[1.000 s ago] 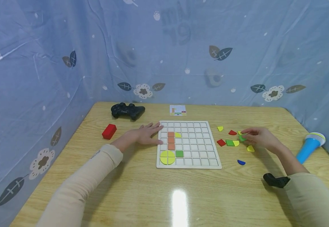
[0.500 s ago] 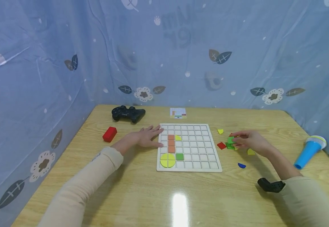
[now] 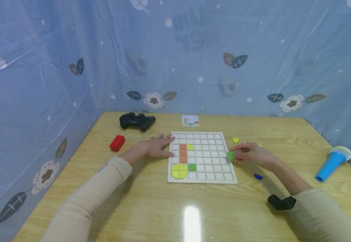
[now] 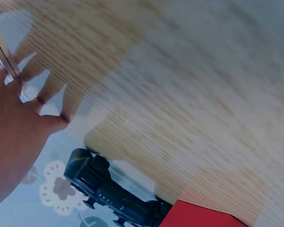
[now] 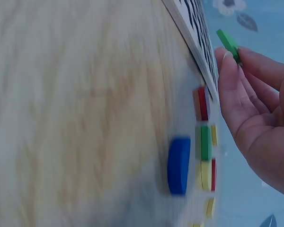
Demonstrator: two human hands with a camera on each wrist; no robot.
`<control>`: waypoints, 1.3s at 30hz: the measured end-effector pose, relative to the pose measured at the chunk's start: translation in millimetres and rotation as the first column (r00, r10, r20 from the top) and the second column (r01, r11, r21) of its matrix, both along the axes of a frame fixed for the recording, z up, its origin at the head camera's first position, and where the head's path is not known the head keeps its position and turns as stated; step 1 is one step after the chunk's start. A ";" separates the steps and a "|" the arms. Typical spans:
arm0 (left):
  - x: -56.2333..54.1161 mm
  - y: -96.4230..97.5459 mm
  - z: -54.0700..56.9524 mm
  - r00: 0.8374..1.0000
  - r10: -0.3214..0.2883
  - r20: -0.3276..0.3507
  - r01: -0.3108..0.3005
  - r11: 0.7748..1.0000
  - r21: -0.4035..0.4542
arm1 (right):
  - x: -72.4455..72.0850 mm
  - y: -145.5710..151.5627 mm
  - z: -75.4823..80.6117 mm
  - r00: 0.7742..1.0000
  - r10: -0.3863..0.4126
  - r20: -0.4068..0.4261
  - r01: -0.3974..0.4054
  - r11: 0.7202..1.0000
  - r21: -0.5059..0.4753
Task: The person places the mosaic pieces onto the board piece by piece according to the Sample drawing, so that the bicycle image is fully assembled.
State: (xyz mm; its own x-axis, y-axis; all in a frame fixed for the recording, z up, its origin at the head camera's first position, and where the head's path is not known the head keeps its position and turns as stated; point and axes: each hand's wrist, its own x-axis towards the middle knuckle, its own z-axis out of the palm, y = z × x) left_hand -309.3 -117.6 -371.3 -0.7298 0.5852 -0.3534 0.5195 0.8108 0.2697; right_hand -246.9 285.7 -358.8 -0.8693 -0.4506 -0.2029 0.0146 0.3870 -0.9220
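Observation:
My right hand [image 3: 252,155] pinches a green tile [image 5: 228,44] between thumb and fingers, just over the right edge of the white grid board [image 3: 205,158]. With fingers spread, my left hand [image 3: 157,146] rests at the board's left edge. On the board lie a yellow circle of quarter pieces [image 3: 179,171], a column of orange squares [image 3: 183,153], a yellow quarter piece [image 3: 190,147] and a green square [image 3: 192,167]. Beside the board, seen in the right wrist view, are a red tile [image 5: 203,103], another green tile [image 5: 206,143] and a blue half-round piece [image 5: 179,165].
A small pattern card [image 3: 190,120] lies behind the board. To the left are a black game controller [image 3: 137,121] and a red block [image 3: 117,143]. A blue toy microphone [image 3: 334,163] lies at the right, and a black object [image 3: 281,202] sits by the right sleeve.
My right hand has picked the green tile up from among the loose pieces and carried it left to the board's right edge. The left hand has stayed in place.

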 end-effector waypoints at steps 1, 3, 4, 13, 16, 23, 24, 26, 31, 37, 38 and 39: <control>0.2 0.4 0.6 1.000 0.001 0.001 -0.001 1.000 -0.004 | 0.5 -3.3 -0.1 1.000 0.009 0.002 -0.009 1.000 -0.008; 0.8 0.7 1.6 1.000 -0.003 0.000 0.003 1.000 -0.004 | 1.8 -9.8 -0.5 1.000 0.025 0.008 -0.025 0.999 -0.024; 1.0 0.9 2.0 1.000 -0.005 -0.001 0.005 1.000 -0.002 | 2.4 -13.0 -0.8 0.999 0.033 0.012 -0.033 0.999 -0.032; 1.6 1.8 3.6 1.000 -0.016 -0.001 0.016 1.000 -0.001 | 9.1 -40.2 -4.3 0.996 0.009 0.089 -0.005 0.999 -0.047; 1.8 1.9 4.3 1.000 -0.019 0.002 0.019 1.000 -0.006 | 11.9 -51.2 -3.5 0.993 -0.007 0.115 0.012 0.999 -0.037; 0.1 2.1 4.0 1.000 -0.027 0.006 0.027 1.000 -0.014 | 16.0 -71.9 -4.8 0.990 -0.019 0.143 0.023 0.999 -0.025; 0.0 2.0 3.9 1.000 -0.026 0.008 0.026 1.000 -0.015 | 16.2 -74.5 -4.8 0.989 -0.019 0.148 0.023 0.999 -0.026; 0.0 1.9 3.8 1.000 -0.024 0.011 0.024 1.000 -0.014 | 16.0 -79.3 -5.7 0.987 -0.036 0.160 0.039 0.999 -0.020; -0.3 2.1 4.4 0.999 -0.025 0.024 0.026 0.999 -0.020 | 14.8 -90.7 -9.8 0.978 -0.088 0.189 0.091 0.996 -0.007; -0.3 2.4 6.4 0.999 -0.031 0.027 0.031 0.999 -0.031 | 14.7 -101.6 -12.9 0.977 -0.121 0.177 0.121 0.993 0.012; -0.3 2.5 6.6 0.999 -0.032 0.026 0.032 0.999 -0.031 | 14.7 -103.0 -13.2 0.978 -0.126 0.167 0.124 0.992 0.018; -0.2 2.6 6.9 0.999 -0.032 0.025 0.033 0.999 -0.030 | 14.9 -104.3 -13.4 0.980 -0.127 0.153 0.124 0.992 0.027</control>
State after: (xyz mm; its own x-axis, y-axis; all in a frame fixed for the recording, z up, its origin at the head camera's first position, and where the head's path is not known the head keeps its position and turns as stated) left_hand -309.5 -114.9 -364.4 -0.7016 0.5973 -0.3886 0.5395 0.8015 0.2579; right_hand -232.1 181.4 -372.2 -0.8764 -0.3353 -0.3455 0.2053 0.3888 -0.8982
